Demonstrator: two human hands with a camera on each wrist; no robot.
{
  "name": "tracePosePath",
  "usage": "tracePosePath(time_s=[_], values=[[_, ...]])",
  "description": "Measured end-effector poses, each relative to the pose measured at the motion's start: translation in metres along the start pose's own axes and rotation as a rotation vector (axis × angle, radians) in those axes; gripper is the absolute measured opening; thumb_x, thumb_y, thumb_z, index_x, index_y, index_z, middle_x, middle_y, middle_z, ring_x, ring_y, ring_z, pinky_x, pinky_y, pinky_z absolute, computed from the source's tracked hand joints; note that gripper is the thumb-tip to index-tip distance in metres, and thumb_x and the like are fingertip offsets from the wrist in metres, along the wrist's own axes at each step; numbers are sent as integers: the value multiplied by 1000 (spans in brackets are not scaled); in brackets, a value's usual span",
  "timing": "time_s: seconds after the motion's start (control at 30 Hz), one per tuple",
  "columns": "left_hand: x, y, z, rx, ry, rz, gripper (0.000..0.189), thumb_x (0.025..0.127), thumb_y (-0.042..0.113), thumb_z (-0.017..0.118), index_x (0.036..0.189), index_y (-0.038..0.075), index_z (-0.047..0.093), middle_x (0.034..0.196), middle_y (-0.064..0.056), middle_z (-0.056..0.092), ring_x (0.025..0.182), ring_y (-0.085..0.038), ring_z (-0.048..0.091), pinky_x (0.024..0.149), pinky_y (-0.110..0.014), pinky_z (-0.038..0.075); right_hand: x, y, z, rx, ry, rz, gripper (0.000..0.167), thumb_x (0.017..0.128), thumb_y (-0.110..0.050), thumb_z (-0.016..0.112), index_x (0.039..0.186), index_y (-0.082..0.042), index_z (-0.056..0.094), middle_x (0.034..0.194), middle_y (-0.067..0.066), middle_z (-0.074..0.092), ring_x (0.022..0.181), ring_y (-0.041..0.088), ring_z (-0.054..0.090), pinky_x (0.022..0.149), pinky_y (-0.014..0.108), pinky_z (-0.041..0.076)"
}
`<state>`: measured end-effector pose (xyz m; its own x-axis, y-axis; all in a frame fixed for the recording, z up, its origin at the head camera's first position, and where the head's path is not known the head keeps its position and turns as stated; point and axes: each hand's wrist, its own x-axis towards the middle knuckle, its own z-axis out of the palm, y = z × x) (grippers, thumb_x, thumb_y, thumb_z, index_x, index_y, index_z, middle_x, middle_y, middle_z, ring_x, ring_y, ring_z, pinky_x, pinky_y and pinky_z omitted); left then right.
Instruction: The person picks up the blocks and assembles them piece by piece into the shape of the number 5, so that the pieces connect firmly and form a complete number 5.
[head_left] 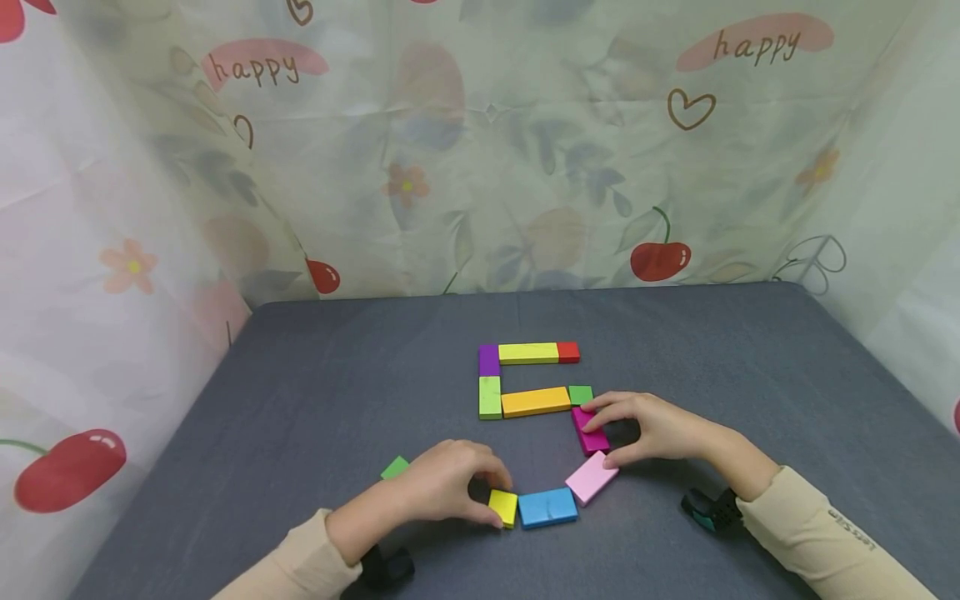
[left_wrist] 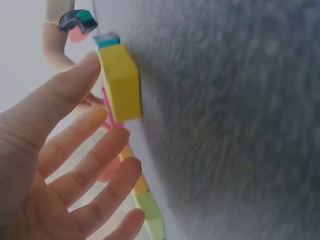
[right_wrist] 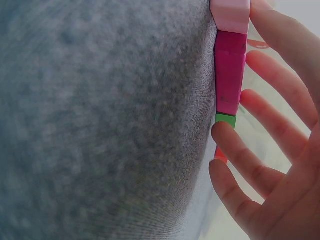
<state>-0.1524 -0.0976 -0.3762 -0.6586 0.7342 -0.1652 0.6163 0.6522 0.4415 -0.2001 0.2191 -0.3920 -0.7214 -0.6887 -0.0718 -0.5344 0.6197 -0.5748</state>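
Observation:
My left hand (head_left: 450, 482) is beside a small yellow block (head_left: 503, 508), its thumb and index finger close to the block's edges. In the left wrist view the thumb tip lies against the yellow block (left_wrist: 122, 85), with the other fingers spread and loosely bent. My right hand (head_left: 651, 427) is along the right side of a magenta block (head_left: 589, 431) and a pink block (head_left: 591, 477). Its thumb touches the pink block, and its fingertips meet the magenta block (right_wrist: 230, 75) in the right wrist view. A blue block (head_left: 548, 508) lies between the yellow and pink blocks.
The curving row continues through a green block (head_left: 581, 395), an orange block (head_left: 536, 402), a lime block (head_left: 490, 397), a purple block (head_left: 489, 361), a long yellow block (head_left: 528, 354) and a red block (head_left: 568, 352). Another green block (head_left: 394, 467) shows behind my left wrist.

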Motion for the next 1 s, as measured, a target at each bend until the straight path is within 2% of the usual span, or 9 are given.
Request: tracePosePath(time_s=[0.17, 0.37, 0.6, 0.83, 1.0], values=[[-5, -8, -11, -35, -2, 9, 35, 75, 35, 77, 106, 21, 68, 99, 10, 66, 91, -3, 57, 84, -24, 47, 0, 0, 0, 4, -2, 4, 42, 77, -39, 74, 114, -23, 66, 133, 8, 54, 123, 33, 47, 98, 58, 38], [-18, -30, -24, -74, 18, 26, 37, 76, 32, 77, 108, 17, 68, 102, 4, 66, 96, -11, 59, 87, -30, 48, 0, -1, 0, 8, -3, 5, 42, 77, -39, 74, 114, -22, 66, 133, 9, 54, 123, 33, 47, 98, 58, 39], [-36, -53, -36, -133, 27, -10, 41, 74, 29, 78, 110, 13, 67, 106, 0, 66, 100, -18, 59, 89, -38, 47, -1, -1, -1, 9, -5, 4, 42, 77, -39, 74, 114, -22, 66, 133, 8, 54, 124, 33, 47, 98, 58, 39], [-51, -69, -42, -121, -3, -37, 49, 70, 28, 81, 113, 13, 66, 108, 0, 64, 101, -18, 58, 89, -36, 46, -1, -1, 0, 15, -6, 7, 41, 77, -39, 74, 114, -22, 66, 133, 9, 54, 123, 33, 47, 98, 58, 39], [-59, -79, -43, -129, -16, -48, 47, 68, 26, 82, 110, 13, 67, 106, 1, 64, 99, -17, 58, 87, -34, 47, 0, -1, 0, 19, -7, 8, 42, 77, -38, 74, 115, -22, 66, 133, 9, 53, 124, 34, 47, 98, 58, 39]])
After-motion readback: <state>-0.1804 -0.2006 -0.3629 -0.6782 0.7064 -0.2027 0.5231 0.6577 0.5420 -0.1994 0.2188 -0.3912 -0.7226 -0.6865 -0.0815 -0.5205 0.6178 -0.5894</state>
